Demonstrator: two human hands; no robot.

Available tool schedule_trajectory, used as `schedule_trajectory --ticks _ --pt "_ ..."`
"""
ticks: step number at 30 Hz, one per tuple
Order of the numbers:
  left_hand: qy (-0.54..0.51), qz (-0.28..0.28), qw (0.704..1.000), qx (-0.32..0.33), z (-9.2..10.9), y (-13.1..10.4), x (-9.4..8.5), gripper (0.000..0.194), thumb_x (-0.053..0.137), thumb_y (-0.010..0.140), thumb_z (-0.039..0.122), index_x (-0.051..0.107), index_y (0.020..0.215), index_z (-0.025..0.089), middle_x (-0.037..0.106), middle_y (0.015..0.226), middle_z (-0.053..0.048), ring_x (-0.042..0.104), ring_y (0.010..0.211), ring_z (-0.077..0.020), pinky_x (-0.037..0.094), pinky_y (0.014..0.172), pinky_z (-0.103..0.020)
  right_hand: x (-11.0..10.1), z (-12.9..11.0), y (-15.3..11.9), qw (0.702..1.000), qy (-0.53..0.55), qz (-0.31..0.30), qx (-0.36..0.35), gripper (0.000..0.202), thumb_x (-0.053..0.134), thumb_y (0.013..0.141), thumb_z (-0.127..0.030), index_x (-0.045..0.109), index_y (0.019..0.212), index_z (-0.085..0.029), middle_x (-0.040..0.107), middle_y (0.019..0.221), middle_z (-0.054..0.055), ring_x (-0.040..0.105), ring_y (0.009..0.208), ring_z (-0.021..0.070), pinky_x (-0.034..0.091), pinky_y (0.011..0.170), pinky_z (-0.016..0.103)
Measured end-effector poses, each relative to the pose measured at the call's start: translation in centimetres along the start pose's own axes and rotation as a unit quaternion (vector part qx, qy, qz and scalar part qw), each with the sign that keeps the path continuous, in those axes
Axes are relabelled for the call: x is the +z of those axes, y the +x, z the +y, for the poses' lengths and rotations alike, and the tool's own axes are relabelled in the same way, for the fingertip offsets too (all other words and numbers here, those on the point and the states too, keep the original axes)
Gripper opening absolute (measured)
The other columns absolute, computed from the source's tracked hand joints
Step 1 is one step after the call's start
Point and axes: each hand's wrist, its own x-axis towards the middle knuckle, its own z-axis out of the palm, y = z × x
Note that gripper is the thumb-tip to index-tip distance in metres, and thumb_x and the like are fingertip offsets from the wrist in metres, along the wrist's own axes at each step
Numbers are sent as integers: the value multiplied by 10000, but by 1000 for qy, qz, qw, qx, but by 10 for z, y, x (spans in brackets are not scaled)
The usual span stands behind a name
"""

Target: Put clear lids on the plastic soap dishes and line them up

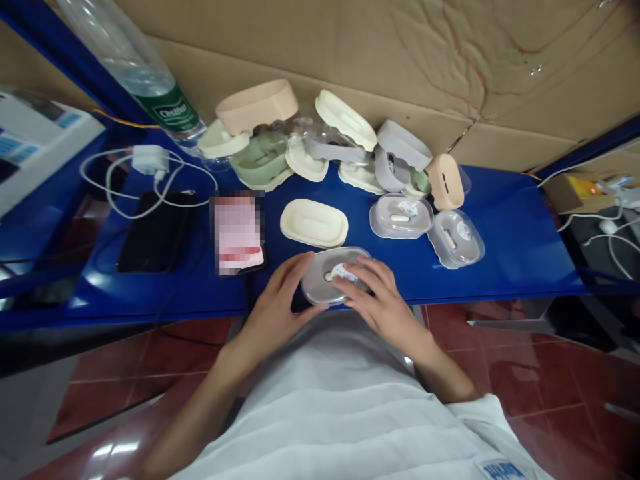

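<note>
Blue and glossy, the narrow shelf point(500, 227) runs across the view with crumpled brown cardboard point(400, 60) standing behind it and red floor tiles point(525, 373) below its front edge.

At that front edge, half over the lip, lies an oval clear lid point(334, 275), smooth frosted plastic with a round white sticker showing through. The left hand point(273, 303) cups its left end with fingers curved around the rim; the right hand point(383, 300) lies flat on top, fingers spread across the right half. Both hands hold the lid between them.

Just behind the lid sits a cream oval tray point(314, 223), matt, with rounded corners. To the right of the lid lie two more clear covered boxes point(401, 215), close together. Further back from the lid, against the cardboard, is a loose heap of soap-box halves point(320, 140) in peach, cream, pale green and grey, tilted and overlapping.

Left of the lid, near it, lies a phone with a pixelated screen point(237, 230), then a black phone point(153, 230) under a looping white charger cable point(150, 170). A clear water bottle point(140, 67) leans at the back left.

Open shelf lies to the far right of the lid; the strip between the lid and the cream tray is narrow.
</note>
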Motion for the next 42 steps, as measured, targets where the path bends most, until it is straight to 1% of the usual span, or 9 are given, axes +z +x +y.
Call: schedule_trajectory --ticks 5,11,17,22,26,28,32,37,42 --pt "15 17 1000 20 -3 -1 4 910 766 1006 455 238 1742 369 503 1644 -123 546 1518 -324 508 1251 -500 10 2 1 997 42 57 19 378 527 1133 -243 687 1474 -275 670 1505 108 517 1534 281 462 1252 504" --pt "16 11 1000 9 -2 -1 4 951 783 997 445 201 1746 385 491 1659 -126 542 1530 -320 513 1249 -485 3 -1 7 999 -3 38 1 474 627 1095 -480 656 1509 -251 655 1530 149 539 1480 337 517 1156 533" --pt "28 8 1000 4 0 -3 3 926 746 1024 466 185 1755 376 460 1699 -129 508 1567 -323 501 1262 -475 9 2 6 998 -51 29 -17 479 676 1073 -445 663 1521 -277 661 1532 143 558 1427 330 524 1130 519" --pt "58 9 998 11 -4 -5 10 957 775 998 483 201 1756 375 501 1691 -115 553 1531 -328 518 1246 -464 12 18 -5 998 -63 4 -31 539 692 1071 -416 585 1596 -357 597 1607 97 331 1652 379 347 1301 693" --pt "101 -26 993 56 -2 -6 8 940 708 1044 473 130 1775 349 475 1728 -122 484 1585 -357 475 1282 -529 5 35 -16 998 -10 11 -54 593 725 1049 -314 562 1618 -285 596 1587 114 233 1704 357 447 1298 611" --pt "106 -40 992 64 1 -7 4 871 638 1087 433 114 1778 343 438 1755 -114 444 1615 -350 480 1279 -536 2 42 -21 998 8 29 -49 616 740 1037 -295 555 1623 -263 589 1594 124 255 1698 354 488 1283 578" --pt "123 -26 990 69 6 -2 -1 764 543 1129 351 137 1776 344 397 1778 -113 478 1596 -334 525 1239 -532 1 49 -35 996 -9 86 -11 665 774 1014 -298 540 1637 -291 624 1558 124 361 1652 378 489 1270 641" --pt "212 -15 973 92 7 18 3 733 561 1114 349 233 1764 271 264 1821 -186 388 1638 -411 455 1268 -637 -13 56 -63 983 -43 176 2 838 852 949 -295 466 1693 -321 668 1519 139 513 1553 407 561 1194 652" --pt "252 4 964 88 7 27 12 706 572 1102 359 305 1740 213 230 1822 -226 334 1660 -430 409 1283 -656 -54 101 -105 924 -182 323 96 890 913 873 -345 511 1666 -376 685 1511 170 617 1452 452 539 1191 656"
